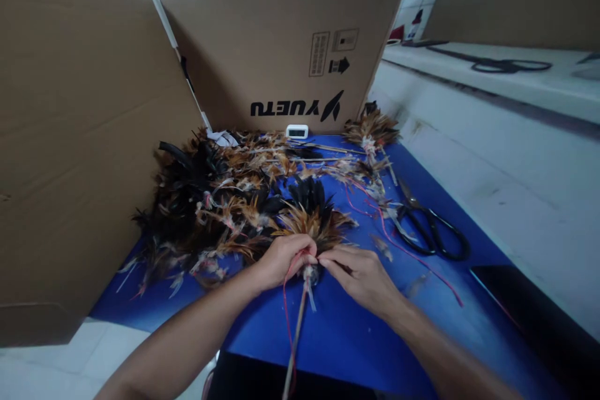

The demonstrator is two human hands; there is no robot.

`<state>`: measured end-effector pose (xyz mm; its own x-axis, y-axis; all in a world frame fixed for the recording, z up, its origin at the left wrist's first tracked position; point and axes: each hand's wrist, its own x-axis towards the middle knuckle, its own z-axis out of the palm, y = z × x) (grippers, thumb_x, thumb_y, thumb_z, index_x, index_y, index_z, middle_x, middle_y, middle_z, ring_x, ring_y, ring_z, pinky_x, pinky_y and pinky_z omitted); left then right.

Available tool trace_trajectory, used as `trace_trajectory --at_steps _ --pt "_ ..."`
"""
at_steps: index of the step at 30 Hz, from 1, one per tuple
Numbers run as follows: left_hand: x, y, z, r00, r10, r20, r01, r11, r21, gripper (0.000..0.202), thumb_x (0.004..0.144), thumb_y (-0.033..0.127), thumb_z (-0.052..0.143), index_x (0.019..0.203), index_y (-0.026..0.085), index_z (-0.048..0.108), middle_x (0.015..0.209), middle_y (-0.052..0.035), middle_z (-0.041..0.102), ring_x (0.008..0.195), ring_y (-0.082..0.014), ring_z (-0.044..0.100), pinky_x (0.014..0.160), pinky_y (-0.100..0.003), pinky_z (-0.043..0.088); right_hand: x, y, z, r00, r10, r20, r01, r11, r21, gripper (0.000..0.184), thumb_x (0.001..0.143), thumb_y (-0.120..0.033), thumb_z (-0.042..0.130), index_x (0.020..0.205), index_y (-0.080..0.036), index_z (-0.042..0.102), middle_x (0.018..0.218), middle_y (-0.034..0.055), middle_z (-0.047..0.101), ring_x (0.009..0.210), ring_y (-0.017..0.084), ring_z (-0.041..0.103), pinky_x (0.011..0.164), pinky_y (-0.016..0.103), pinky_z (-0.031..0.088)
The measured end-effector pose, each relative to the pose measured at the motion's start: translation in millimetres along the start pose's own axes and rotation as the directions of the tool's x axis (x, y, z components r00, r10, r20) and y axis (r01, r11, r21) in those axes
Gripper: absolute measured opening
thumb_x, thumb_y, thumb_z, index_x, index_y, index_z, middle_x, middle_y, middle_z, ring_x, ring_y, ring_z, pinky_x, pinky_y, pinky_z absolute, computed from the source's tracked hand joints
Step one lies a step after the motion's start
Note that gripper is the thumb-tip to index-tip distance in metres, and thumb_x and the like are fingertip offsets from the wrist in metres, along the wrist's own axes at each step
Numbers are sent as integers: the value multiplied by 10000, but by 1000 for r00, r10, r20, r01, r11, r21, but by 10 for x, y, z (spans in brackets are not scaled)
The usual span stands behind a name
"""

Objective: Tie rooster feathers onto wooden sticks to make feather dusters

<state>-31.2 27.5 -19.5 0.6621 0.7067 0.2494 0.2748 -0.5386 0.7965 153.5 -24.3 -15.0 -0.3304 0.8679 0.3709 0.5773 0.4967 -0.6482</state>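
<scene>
My left hand (pixel 287 257) is closed around the neck of a feather duster (pixel 313 215), where brown and black feathers fan out away from me. From its bound base a thin wooden stick (pixel 300 319) runs down toward me. Red string (pixel 285 306) hangs from my left fingers alongside the stick. Just right of the neck, my right hand (pixel 359 272) pinches thumb and fingertips together close to the left fingers; what lies in that pinch is too small to tell. Pale quill ends (pixel 309 278) show below the hands.
Loose feather bunches (pixel 206 200) cover the left and back of the blue table (pixel 365 350). Black-handled scissors (pixel 434 231) lie right, beside another red string (pixel 422 265). A feathered bundle (pixel 370 128), a small white device (pixel 297 132) and cardboard panels (pixel 281 44) stand behind; a dark flat object (pixel 529 300) lies right.
</scene>
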Motion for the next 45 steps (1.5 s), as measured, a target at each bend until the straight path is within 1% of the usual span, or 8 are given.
trace_trajectory --at_steps 9,17,24,29,34,38,41,45 --pt "25 47 -16 979 -174 106 200 913 -355 225 806 341 560 724 143 490 604 15 554 529 -70 500 523 -175 390 -22 -49 17 995 -82 -51 79 995 -58 232 886 -216 466 794 -202 678 637 15 606 605 117 550 614 242 416" --pt "-5 11 -65 935 -284 214 355 727 -588 348 667 384 713 722 115 500 604 -21 598 527 -84 532 528 -211 424 -63 7 80 980 -198 -26 194 974 -113 249 904 -222 438 803 -195 664 667 31 610 637 129 545 639 260 413" --pt "-7 24 -100 900 -355 254 432 643 -632 361 585 351 776 663 86 543 577 -32 618 534 -96 565 557 -231 450 -85 -12 70 965 -263 -14 256 951 -175 260 911 -245 431 809 -187 662 682 47 624 671 139 570 662 261 430" --pt "-7 42 -96 891 -384 241 445 640 -626 358 555 332 793 643 85 550 582 -29 617 534 -88 558 560 -218 440 -57 -64 71 965 -261 -21 259 964 -50 204 896 -232 461 837 -186 651 727 49 634 701 145 570 674 274 439" --pt "-38 40 -88 941 -317 119 334 813 -476 287 609 299 760 649 96 561 659 -32 629 582 -88 558 562 -196 424 0 -89 66 997 5 -75 9 984 177 157 891 -208 463 868 -202 619 748 22 619 704 133 565 664 258 442" --pt "-63 46 -106 994 -100 41 106 976 -189 144 735 244 656 684 116 616 731 -41 659 677 -107 594 660 -211 442 16 -30 101 991 125 -49 -112 972 209 148 877 -200 469 926 -210 609 824 17 630 753 133 579 678 246 443" --pt "-64 29 -128 995 92 43 -92 996 -11 94 770 210 619 715 135 629 718 -29 662 677 -100 597 677 -205 441 27 -6 118 991 133 -13 -127 968 215 153 863 -175 470 897 -204 616 820 13 627 763 132 577 693 247 438" --pt "-58 -10 -158 950 298 90 -309 935 175 82 806 193 574 744 144 594 712 -29 648 685 -97 596 663 -197 444 51 -9 113 990 139 15 -138 962 235 172 839 -132 467 848 -203 623 785 5 626 734 127 574 689 245 433"
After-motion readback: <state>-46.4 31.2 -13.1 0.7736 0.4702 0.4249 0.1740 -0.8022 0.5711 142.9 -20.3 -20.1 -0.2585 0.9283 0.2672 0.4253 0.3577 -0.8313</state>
